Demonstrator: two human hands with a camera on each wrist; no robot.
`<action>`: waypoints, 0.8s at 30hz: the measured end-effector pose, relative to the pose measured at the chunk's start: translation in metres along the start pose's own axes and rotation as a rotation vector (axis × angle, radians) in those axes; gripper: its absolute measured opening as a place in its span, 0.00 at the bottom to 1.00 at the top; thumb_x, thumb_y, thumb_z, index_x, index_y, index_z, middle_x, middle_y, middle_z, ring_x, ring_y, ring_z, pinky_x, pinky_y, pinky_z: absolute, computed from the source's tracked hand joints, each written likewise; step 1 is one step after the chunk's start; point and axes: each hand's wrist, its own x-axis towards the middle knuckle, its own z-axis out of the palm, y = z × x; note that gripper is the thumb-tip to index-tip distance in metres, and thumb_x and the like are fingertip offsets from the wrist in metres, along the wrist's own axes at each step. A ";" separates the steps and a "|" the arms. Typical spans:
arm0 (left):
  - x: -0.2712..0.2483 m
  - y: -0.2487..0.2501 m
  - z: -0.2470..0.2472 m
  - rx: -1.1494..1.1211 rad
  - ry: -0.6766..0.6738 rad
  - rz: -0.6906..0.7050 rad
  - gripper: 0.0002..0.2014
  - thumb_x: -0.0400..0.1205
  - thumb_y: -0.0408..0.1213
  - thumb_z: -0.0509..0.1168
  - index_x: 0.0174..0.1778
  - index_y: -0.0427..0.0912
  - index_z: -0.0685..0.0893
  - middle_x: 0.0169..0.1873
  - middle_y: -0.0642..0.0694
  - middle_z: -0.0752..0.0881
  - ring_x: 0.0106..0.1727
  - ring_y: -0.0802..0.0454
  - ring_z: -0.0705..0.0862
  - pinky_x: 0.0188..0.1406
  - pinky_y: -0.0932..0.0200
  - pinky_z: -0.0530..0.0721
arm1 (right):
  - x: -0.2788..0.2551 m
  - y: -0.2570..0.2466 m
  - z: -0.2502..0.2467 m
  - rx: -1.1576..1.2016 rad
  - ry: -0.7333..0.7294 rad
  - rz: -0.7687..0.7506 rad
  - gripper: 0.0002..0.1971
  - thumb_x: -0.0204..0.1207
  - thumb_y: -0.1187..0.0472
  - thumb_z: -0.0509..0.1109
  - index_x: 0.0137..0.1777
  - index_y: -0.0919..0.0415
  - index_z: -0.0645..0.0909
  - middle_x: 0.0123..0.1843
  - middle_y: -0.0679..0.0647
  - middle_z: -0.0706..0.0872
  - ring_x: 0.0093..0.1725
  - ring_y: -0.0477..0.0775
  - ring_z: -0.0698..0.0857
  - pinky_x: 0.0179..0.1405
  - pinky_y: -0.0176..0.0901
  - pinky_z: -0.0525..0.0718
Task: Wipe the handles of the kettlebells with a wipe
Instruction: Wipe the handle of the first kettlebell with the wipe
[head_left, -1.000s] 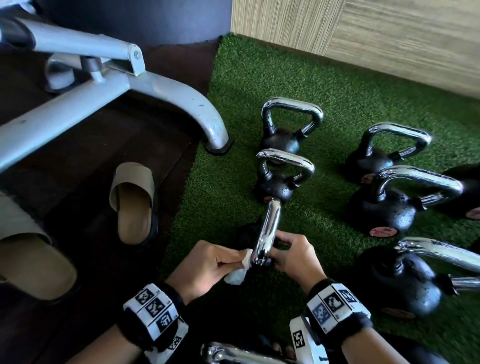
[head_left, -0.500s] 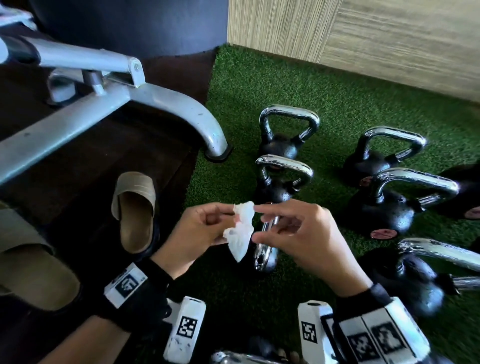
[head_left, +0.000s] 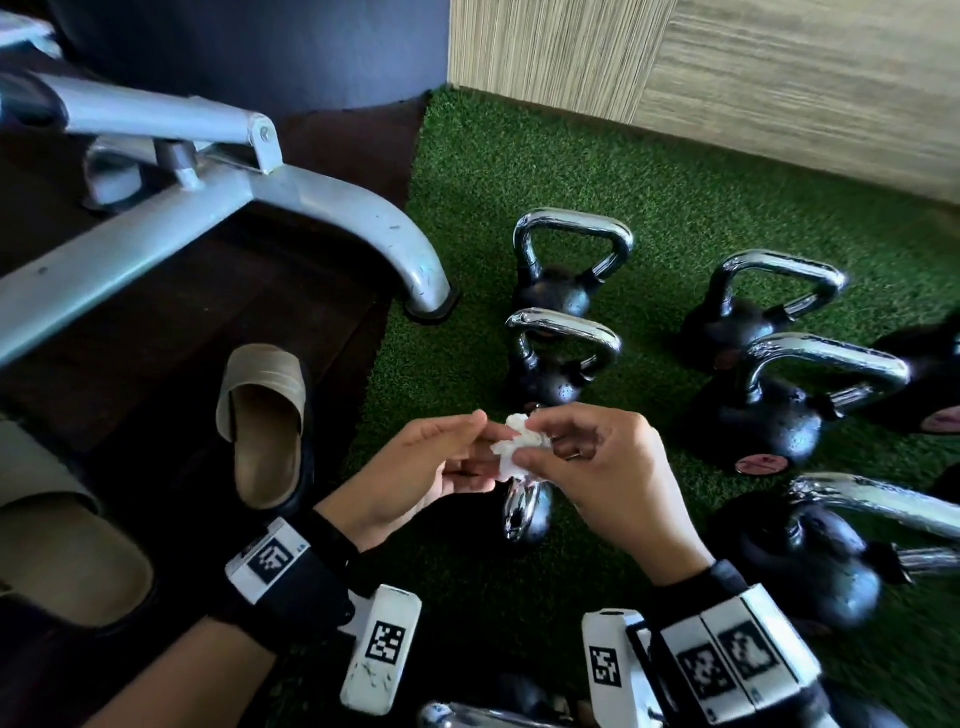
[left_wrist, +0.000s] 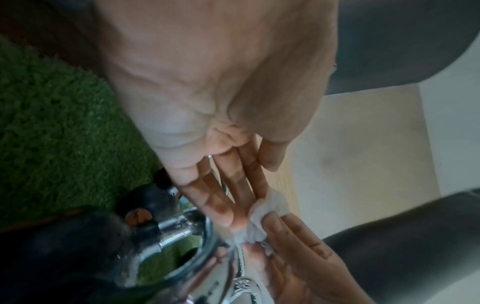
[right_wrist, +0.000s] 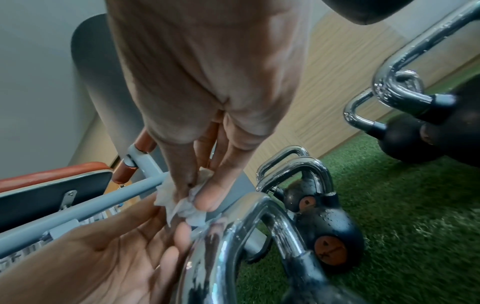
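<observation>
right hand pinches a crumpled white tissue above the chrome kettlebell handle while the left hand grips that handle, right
Not quite. The left hand is not gripping the chrome kettlebell handle; its straight fingers only touch the crumpled white tissue, which the right hand pinches above that handle. The right wrist view shows it.

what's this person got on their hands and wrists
The left hand and right hand are bare, with no gloves or sleeves. Each wrist wears a black band with white blocks printed with black square markers, plus a white boxy unit bearing another marker.
</observation>
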 end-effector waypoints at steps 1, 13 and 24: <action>0.003 -0.002 -0.002 0.049 -0.005 0.004 0.16 0.88 0.46 0.60 0.56 0.43 0.92 0.52 0.39 0.93 0.51 0.49 0.90 0.54 0.56 0.88 | 0.001 0.005 -0.001 0.015 0.014 0.006 0.11 0.66 0.63 0.87 0.46 0.49 0.93 0.40 0.40 0.94 0.39 0.44 0.93 0.47 0.48 0.93; 0.051 -0.109 -0.008 1.178 -0.117 0.345 0.69 0.66 0.61 0.83 0.91 0.43 0.43 0.91 0.49 0.48 0.92 0.51 0.47 0.92 0.47 0.45 | 0.026 0.103 0.020 0.264 0.138 0.396 0.08 0.75 0.63 0.81 0.53 0.57 0.93 0.44 0.54 0.96 0.45 0.56 0.95 0.54 0.59 0.93; 0.043 -0.097 -0.002 0.912 0.019 0.519 0.47 0.68 0.32 0.83 0.82 0.30 0.68 0.69 0.68 0.72 0.70 0.75 0.71 0.75 0.79 0.62 | 0.050 0.105 0.030 -0.015 0.188 0.212 0.07 0.74 0.60 0.80 0.50 0.51 0.95 0.42 0.44 0.95 0.43 0.45 0.94 0.52 0.51 0.93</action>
